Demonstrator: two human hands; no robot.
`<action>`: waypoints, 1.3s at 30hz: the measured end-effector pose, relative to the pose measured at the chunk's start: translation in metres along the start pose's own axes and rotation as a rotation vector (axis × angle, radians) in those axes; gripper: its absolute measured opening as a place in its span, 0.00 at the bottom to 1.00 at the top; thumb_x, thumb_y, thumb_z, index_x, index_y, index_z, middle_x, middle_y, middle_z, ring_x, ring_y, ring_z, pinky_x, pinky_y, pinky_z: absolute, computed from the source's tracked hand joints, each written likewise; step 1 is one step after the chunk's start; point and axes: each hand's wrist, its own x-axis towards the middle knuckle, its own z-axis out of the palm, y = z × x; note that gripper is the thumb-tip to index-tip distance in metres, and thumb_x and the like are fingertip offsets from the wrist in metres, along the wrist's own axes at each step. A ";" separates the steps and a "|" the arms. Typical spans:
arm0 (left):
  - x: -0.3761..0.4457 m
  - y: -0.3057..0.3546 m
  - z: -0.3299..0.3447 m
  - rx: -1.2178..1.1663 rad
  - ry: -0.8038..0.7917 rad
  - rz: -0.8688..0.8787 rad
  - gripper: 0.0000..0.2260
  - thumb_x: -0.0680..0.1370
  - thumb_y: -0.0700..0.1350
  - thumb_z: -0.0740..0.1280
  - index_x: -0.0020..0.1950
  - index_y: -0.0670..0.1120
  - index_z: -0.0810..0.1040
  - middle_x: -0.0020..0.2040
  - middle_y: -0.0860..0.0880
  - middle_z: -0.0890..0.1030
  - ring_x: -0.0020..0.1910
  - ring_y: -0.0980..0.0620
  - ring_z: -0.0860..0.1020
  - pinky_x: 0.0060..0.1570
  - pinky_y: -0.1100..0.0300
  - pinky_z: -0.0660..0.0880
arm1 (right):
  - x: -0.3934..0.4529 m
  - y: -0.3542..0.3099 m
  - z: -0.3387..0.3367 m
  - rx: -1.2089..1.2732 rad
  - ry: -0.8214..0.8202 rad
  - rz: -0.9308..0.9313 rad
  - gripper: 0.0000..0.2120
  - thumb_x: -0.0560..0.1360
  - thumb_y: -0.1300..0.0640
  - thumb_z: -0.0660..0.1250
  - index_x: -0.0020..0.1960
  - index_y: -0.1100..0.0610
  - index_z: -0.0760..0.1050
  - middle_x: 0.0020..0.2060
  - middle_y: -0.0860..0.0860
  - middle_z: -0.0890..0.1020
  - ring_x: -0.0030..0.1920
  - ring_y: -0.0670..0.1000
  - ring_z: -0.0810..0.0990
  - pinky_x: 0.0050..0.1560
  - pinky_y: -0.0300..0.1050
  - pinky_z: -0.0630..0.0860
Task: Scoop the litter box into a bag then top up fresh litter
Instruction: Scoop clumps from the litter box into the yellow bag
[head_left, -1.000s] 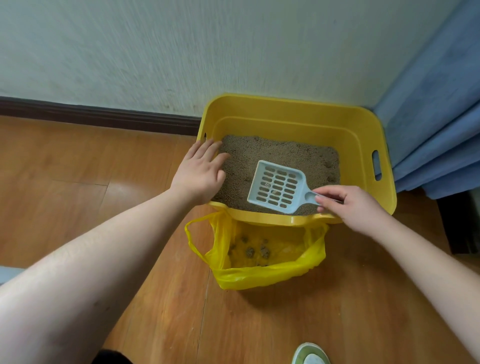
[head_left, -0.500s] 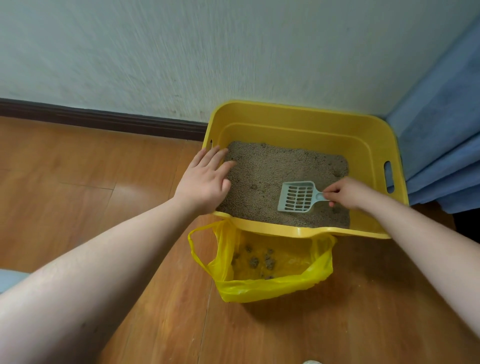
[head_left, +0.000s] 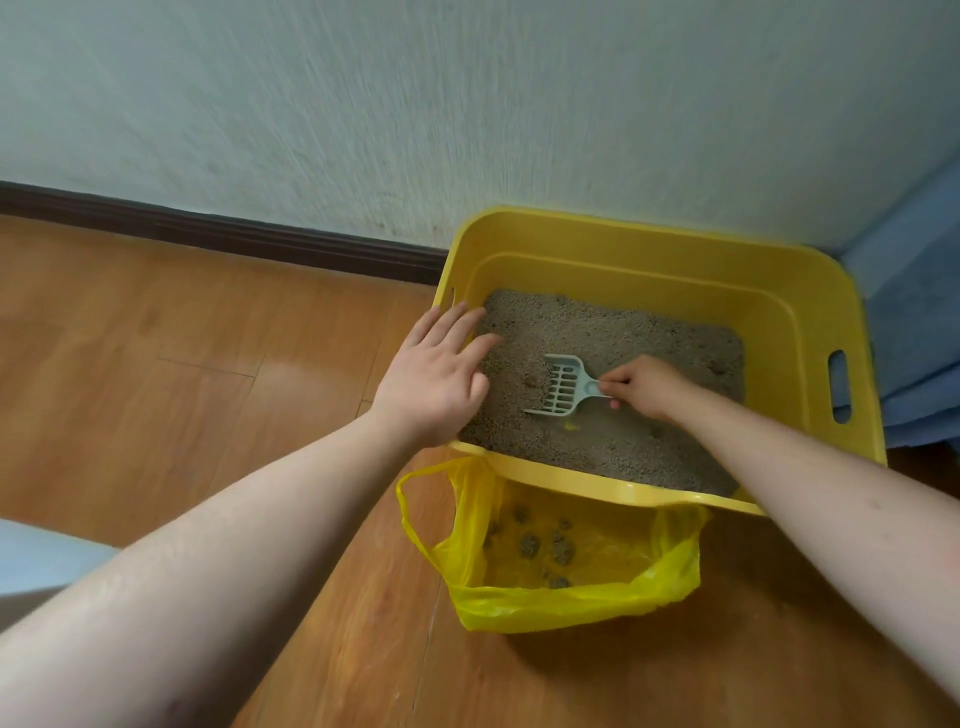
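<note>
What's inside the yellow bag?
The yellow bag holds several dark clumps of scooped litter. The litter box rim covers its far edge, so anything there is hidden.

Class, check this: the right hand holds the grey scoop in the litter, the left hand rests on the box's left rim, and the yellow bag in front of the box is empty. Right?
Not quite. The head view shows the yellow bag already holds several dark clumps; it is not empty. The rest stands.

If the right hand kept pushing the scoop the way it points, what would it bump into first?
The right hand points the scoop leftward through the litter. Beyond the litter itself, it would probably meet the left hand resting on the litter box edge, though depth is unclear.
</note>
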 end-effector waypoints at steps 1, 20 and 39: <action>0.000 0.000 0.000 -0.001 0.000 -0.002 0.27 0.77 0.52 0.45 0.73 0.49 0.69 0.77 0.45 0.64 0.78 0.46 0.55 0.77 0.49 0.45 | 0.003 -0.004 0.004 0.009 -0.003 -0.013 0.13 0.80 0.50 0.63 0.62 0.51 0.78 0.36 0.44 0.81 0.30 0.45 0.71 0.29 0.39 0.64; -0.002 0.003 -0.003 -0.058 0.032 -0.028 0.30 0.76 0.50 0.47 0.79 0.47 0.58 0.77 0.45 0.62 0.78 0.46 0.56 0.77 0.51 0.48 | -0.018 -0.008 0.013 0.331 -0.005 -0.046 0.13 0.80 0.52 0.63 0.62 0.51 0.78 0.40 0.45 0.83 0.34 0.45 0.72 0.35 0.41 0.65; -0.008 0.004 -0.006 0.028 -0.018 0.007 0.33 0.75 0.54 0.42 0.78 0.43 0.59 0.78 0.43 0.59 0.78 0.47 0.53 0.76 0.54 0.43 | -0.098 0.028 -0.012 0.115 0.073 -0.100 0.12 0.80 0.53 0.63 0.61 0.47 0.79 0.37 0.43 0.84 0.24 0.44 0.66 0.26 0.38 0.62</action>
